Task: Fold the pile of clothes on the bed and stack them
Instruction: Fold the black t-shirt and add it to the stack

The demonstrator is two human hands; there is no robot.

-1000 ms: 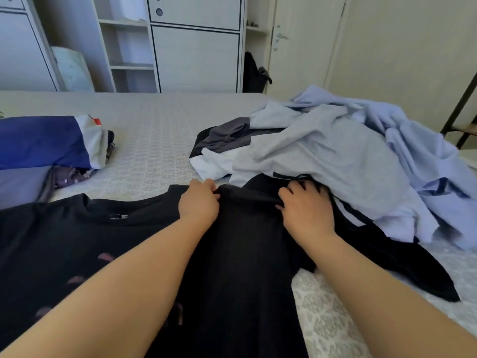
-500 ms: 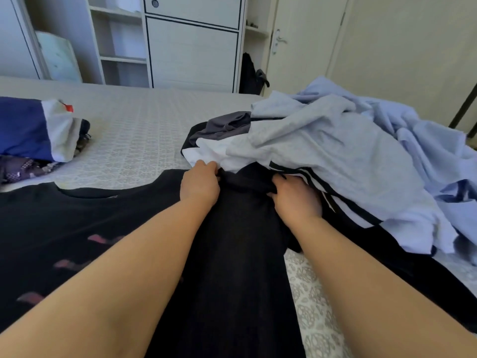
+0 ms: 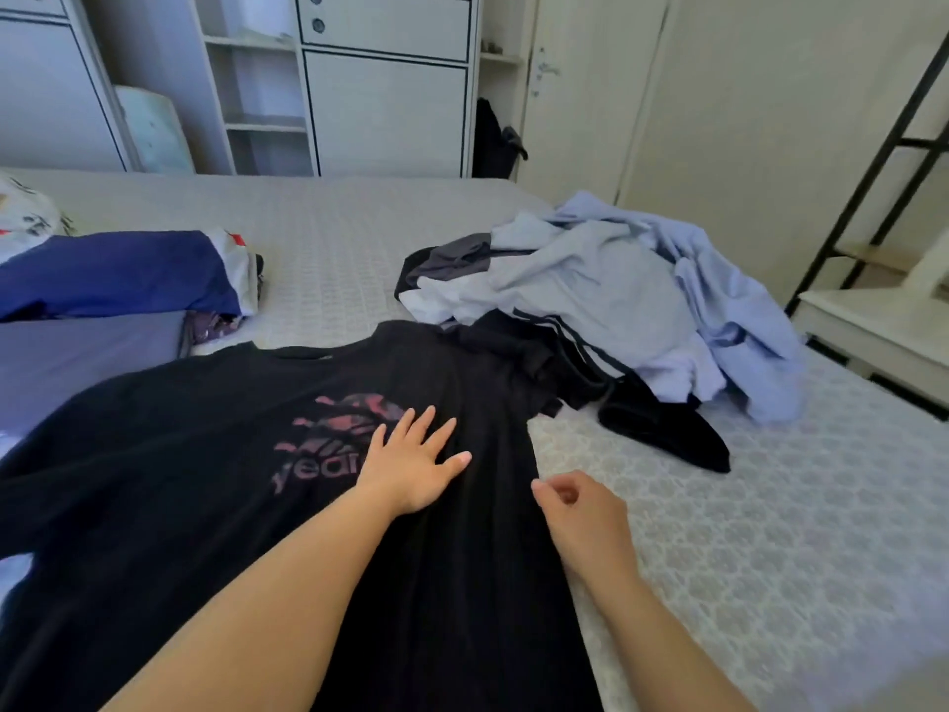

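Your left hand (image 3: pixel 411 462) lies flat on the black T-shirt (image 3: pixel 205 480), fingers straight and spread, palm down just right of the reddish print (image 3: pixel 339 439) on its chest. That grip is fully open and holds nothing; it only presses on the cloth. Your right hand (image 3: pixel 580 511) sits at the shirt's right edge, where the black cloth meets the patterned bed cover. Its fingers are loosely curled with the thumb near the fingertips, and you cannot tell from this view whether it pinches the shirt's edge or holds nothing.

The black T-shirt is spread front up across the near left part of the bed (image 3: pixel 770 531), collar toward the far side, its right sleeve bunched against the pile of clothes (image 3: pixel 606 295). That unfolded pile lies to the far right on the bed: pale blue and grey garments on top, with dark pieces showing beneath at its near and left edges.

To the far left on the bed sits a stack of folded clothes (image 3: pixel 113 274), a dark blue piece on top with white and red at its right end. Beyond the bed stands a white wardrobe (image 3: pixel 385 95) with open shelves, and a black ladder frame (image 3: pixel 873 161) rises at the far right.
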